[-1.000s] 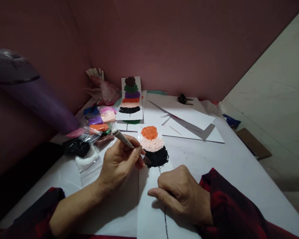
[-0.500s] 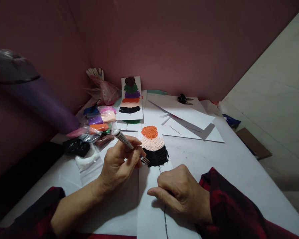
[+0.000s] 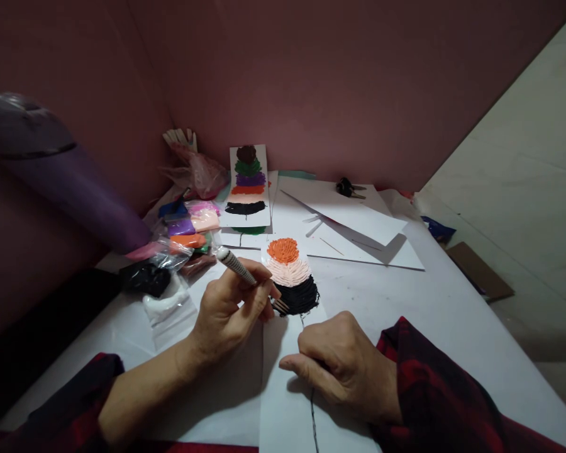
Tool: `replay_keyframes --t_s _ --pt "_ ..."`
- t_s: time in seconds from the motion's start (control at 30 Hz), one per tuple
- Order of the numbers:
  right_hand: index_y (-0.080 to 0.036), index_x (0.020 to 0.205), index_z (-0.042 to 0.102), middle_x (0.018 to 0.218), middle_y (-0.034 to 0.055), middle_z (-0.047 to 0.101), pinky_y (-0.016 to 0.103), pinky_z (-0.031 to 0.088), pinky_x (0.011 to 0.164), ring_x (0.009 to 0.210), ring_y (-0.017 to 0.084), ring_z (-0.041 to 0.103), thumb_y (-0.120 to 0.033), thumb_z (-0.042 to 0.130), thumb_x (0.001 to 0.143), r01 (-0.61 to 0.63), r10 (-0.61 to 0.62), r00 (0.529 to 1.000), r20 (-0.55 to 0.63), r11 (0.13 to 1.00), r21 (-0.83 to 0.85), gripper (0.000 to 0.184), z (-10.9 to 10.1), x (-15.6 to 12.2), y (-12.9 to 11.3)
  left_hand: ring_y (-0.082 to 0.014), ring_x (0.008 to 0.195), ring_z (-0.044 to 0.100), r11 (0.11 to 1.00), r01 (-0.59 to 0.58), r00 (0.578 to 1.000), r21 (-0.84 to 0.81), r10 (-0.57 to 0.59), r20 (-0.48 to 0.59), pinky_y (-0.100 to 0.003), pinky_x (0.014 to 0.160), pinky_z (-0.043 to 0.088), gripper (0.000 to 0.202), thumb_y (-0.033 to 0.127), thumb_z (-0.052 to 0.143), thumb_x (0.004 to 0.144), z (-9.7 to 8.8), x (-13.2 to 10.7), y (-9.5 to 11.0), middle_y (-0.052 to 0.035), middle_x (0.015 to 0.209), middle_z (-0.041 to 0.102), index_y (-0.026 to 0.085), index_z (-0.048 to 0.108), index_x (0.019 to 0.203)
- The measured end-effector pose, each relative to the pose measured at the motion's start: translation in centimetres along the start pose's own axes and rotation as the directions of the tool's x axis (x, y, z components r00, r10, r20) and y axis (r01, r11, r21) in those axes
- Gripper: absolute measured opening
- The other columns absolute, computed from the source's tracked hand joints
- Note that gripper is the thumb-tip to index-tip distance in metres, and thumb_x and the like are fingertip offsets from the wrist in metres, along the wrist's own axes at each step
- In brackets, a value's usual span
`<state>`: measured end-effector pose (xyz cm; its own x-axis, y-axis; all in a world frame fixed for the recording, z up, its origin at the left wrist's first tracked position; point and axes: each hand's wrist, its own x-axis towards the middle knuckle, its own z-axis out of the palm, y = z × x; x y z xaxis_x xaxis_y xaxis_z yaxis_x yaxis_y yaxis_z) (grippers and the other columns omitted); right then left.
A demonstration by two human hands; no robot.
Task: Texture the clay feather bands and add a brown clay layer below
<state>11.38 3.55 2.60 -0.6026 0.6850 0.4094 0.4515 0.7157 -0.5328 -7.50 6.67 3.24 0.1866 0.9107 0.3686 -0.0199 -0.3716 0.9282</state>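
Observation:
My left hand (image 3: 238, 302) is closed in a pinch around a small fork (image 3: 236, 265) with a white, dark-patterned handle. Its tines touch the lower left edge of the black clay band (image 3: 296, 297) on a white paper strip (image 3: 283, 384). Above that band lie a ridged pale peach band (image 3: 290, 272) and an orange clay patch (image 3: 283, 250). A thin black line runs down the strip below the black clay. My right hand (image 3: 342, 358) rests on the strip, its fingers curled under and the thumb stretched to the left; I see nothing in it.
Several bags of coloured clay (image 3: 188, 241) lie at the left. Behind the strip stands a card with coloured bands (image 3: 248, 220). White sheets (image 3: 349, 220) and keys (image 3: 348, 188) lie at the back right. A purple cylinder (image 3: 75, 189) leans at the far left.
My left hand has shifted very slightly to the right with the fork, its tines moving a little along the black clay's edge. My right hand has stayed in place.

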Motion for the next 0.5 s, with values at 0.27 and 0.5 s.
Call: replay_keyframes --t_s 0.27,0.5 --pt "-0.017 0.053 0.049 0.047 -0.0056 0.040 0.026 0.019 0.046 0.045 0.008 0.029 -0.035 0.044 0.099 0.009 -0.009 1.000 -0.006 1.000 -0.010 0.050 -0.14 -0.01 -0.03 -0.0098 0.052 0.061 0.999 0.038 0.999 -0.007 -0.037 0.020 -0.023 0.050 0.052 0.005 0.017 0.055 0.092 0.10 0.10 0.15 -0.0008 0.075 0.066 0.019 0.052 0.096" --pt "-0.017 0.053 0.048 0.047 -0.0049 0.042 0.026 0.018 0.047 0.045 0.008 0.030 -0.035 0.044 0.099 0.012 -0.012 1.000 -0.008 1.000 -0.003 0.050 -0.11 -0.01 -0.02 -0.0107 0.051 0.061 0.996 0.089 0.995 0.024 -0.089 0.036 -0.023 0.049 0.051 0.006 0.020 0.055 0.091 -0.08 0.32 0.19 -0.0007 0.074 0.065 0.019 0.051 0.096"
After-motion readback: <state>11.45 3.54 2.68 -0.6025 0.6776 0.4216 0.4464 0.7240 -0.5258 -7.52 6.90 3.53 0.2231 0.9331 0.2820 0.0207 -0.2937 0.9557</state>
